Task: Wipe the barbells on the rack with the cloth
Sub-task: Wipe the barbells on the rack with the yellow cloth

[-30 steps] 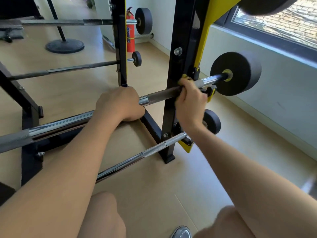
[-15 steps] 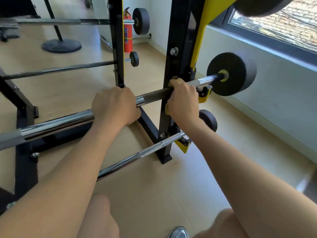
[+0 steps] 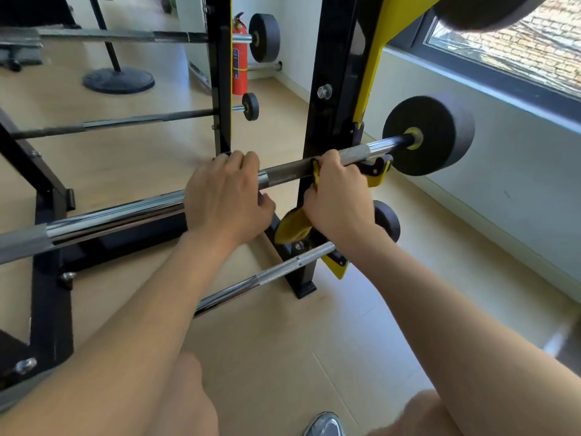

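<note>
The person is wiping the middle barbell lying across the rack; the right hand is curling round it, pinching the yellow cloth against the bar, a tail hanging toward 6 o'clock; the left hand, at its 9 o'clock, is gripping bare bar; next, probably, sliding the cloth toward the plate at 3 o'clock.

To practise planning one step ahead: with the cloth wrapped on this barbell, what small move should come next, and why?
Probably slide the right hand with the yellow cloth along the barbell toward the black plate: the left hand grips the bar, and the stretch up to the plate lies bare.
</note>
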Demonstrator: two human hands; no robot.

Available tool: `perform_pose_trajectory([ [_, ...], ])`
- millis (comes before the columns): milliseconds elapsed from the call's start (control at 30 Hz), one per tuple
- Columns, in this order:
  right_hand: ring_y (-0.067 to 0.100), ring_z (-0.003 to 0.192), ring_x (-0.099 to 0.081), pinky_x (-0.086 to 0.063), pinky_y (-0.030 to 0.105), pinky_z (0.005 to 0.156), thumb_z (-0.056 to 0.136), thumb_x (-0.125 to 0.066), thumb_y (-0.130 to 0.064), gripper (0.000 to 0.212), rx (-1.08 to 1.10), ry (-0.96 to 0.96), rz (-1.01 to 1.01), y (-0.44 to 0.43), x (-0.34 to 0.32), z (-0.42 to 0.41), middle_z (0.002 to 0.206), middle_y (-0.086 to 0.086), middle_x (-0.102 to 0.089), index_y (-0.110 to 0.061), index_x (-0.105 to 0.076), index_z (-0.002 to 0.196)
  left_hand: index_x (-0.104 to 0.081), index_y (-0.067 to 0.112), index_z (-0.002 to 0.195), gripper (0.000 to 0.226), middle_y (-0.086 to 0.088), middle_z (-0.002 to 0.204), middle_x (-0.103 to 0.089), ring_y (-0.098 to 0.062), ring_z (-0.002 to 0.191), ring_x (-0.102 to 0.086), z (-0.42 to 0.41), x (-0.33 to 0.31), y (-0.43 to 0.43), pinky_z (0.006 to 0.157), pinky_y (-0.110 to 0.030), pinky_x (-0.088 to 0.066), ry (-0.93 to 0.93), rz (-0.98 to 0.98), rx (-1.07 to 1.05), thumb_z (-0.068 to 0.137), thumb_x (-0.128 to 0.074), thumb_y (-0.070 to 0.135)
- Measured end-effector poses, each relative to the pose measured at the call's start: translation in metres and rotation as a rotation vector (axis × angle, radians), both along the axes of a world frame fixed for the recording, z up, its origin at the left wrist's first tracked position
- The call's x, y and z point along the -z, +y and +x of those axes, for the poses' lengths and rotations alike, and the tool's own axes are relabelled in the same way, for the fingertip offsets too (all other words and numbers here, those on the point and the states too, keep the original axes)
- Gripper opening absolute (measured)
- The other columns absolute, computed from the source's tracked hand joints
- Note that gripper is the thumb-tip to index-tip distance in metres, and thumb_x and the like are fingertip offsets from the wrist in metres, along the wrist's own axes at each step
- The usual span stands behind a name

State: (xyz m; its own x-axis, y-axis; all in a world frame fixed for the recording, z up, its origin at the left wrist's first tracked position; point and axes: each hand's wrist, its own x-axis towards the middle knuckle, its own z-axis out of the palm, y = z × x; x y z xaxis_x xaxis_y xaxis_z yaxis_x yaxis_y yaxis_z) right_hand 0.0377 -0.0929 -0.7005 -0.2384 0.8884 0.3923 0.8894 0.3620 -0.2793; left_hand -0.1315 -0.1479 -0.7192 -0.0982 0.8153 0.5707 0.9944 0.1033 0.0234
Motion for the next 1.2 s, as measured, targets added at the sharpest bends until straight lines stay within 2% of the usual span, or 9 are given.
perform_pose_trajectory([
  [67, 0.015, 0.066, -0.06, -0.052, 0.028, 0.053, 0.101, -0.064, -0.017, 0.044, -0.088, 0.034, -0.099, -0.007, 0.008, 0.001, 0.084, 0.001, -0.06, -0.012, -0.042, 0.138, -0.064, 0.014, 0.117, 0.036, -0.008, 0.116, -0.062, -0.03, 0.107, -0.054, 0.013, 0.017, -0.01, 0.088, -0.041, -0.042, -0.034, 0.13, 0.101, 0.085, -0.064, 0.032],
  [167, 0.012, 0.073, -0.057, -0.041, 0.022, 0.055, 0.107, -0.055, -0.028, 0.03, -0.123, 0.106, -0.307, -0.004, 0.02, 0.011, 0.091, 0.002, -0.058, -0.016, -0.041, 0.13, -0.07, 0.009, 0.11, 0.027, -0.012, 0.118, -0.06, -0.034, 0.11, -0.054, 0.038, 0.054, -0.029, 0.092, -0.041, -0.043, -0.166, 0.245, 0.336, 0.085, -0.068, 0.019],
  [300, 0.015, 0.082, -0.063, -0.051, 0.024, 0.064, 0.11, -0.047, -0.038, 0.022, 0.024, 0.26, -0.724, -0.004, 0.038, 0.025, 0.097, 0.005, -0.061, -0.018, -0.053, 0.116, -0.062, 0.026, 0.124, 0.04, 0.011, 0.113, -0.064, -0.007, 0.097, -0.062, 0.062, 0.096, -0.03, 0.078, -0.019, -0.052, -0.811, -0.185, 0.341, 0.094, -0.071, 0.051],
  [433, 0.023, 0.088, -0.075, -0.066, 0.032, 0.076, 0.105, -0.059, -0.038, 0.017, 0.131, 0.49, -0.927, -0.01, 0.057, 0.037, 0.105, 0.007, -0.07, -0.023, -0.062, 0.112, -0.062, 0.031, 0.121, 0.035, 0.018, 0.108, -0.067, 0.001, 0.093, -0.064, 0.07, 0.117, -0.021, 0.08, -0.014, -0.056, -0.988, -0.314, 0.372, 0.093, -0.076, 0.047],
  [600, 0.016, 0.074, -0.071, -0.057, 0.021, 0.058, 0.098, -0.069, -0.039, 0.023, 0.258, 0.46, -0.851, -0.002, 0.074, 0.041, 0.088, 0.003, -0.067, -0.018, -0.063, 0.092, -0.055, 0.029, 0.133, 0.046, 0.017, 0.111, -0.064, -0.005, 0.099, -0.065, 0.07, 0.13, -0.015, 0.069, -0.012, -0.055, -1.187, -0.421, 0.348, 0.094, -0.079, 0.025],
  [800, 0.018, 0.063, -0.056, -0.048, 0.028, 0.06, 0.091, -0.069, -0.036, 0.037, 0.016, 0.318, -0.676, 0.016, 0.077, 0.009, 0.067, 0.009, -0.053, 0.0, -0.074, 0.082, -0.071, 0.018, 0.104, 0.009, 0.004, 0.099, -0.069, -0.011, 0.094, -0.066, 0.07, 0.141, -0.011, 0.074, -0.02, -0.05, -1.482, -0.411, 0.122, 0.097, -0.072, 0.021],
  [933, 0.01, 0.054, -0.052, -0.042, 0.019, 0.052, 0.095, -0.067, -0.036, 0.038, -0.091, 0.202, -0.608, 0.026, 0.1, -0.01, 0.059, 0.002, -0.053, -0.01, -0.068, 0.068, -0.065, 0.006, 0.086, 0.014, -0.011, 0.082, -0.063, -0.022, 0.082, -0.059, 0.065, 0.145, -0.009, 0.07, -0.03, -0.048, -1.672, -0.358, -0.017, 0.096, -0.061, 0.016],
  [1133, 0.013, 0.066, -0.049, -0.045, 0.028, 0.063, 0.102, -0.048, -0.025, 0.032, -0.252, 0.28, -0.82, 0.025, 0.118, -0.026, 0.071, 0.001, -0.051, -0.01, -0.061, 0.078, -0.058, 0.008, 0.086, 0.008, -0.016, 0.085, -0.061, -0.03, 0.084, -0.06, 0.058, 0.16, -0.011, 0.076, -0.041, -0.054, -1.784, -0.292, -0.118, 0.093, -0.06, 0.012],
  [1200, 0.013, 0.088, -0.06, -0.054, 0.031, 0.079, 0.1, -0.046, -0.017, 0.022, -0.302, 0.229, -0.822, 0.026, 0.125, -0.03, 0.094, -0.004, -0.063, -0.019, -0.067, 0.108, -0.059, 0.008, 0.089, 0.008, -0.014, 0.085, -0.062, -0.024, 0.083, -0.062, 0.06, 0.166, -0.013, 0.076, -0.04, -0.055, -1.776, -0.282, -0.11, 0.093, -0.063, 0.013],
])
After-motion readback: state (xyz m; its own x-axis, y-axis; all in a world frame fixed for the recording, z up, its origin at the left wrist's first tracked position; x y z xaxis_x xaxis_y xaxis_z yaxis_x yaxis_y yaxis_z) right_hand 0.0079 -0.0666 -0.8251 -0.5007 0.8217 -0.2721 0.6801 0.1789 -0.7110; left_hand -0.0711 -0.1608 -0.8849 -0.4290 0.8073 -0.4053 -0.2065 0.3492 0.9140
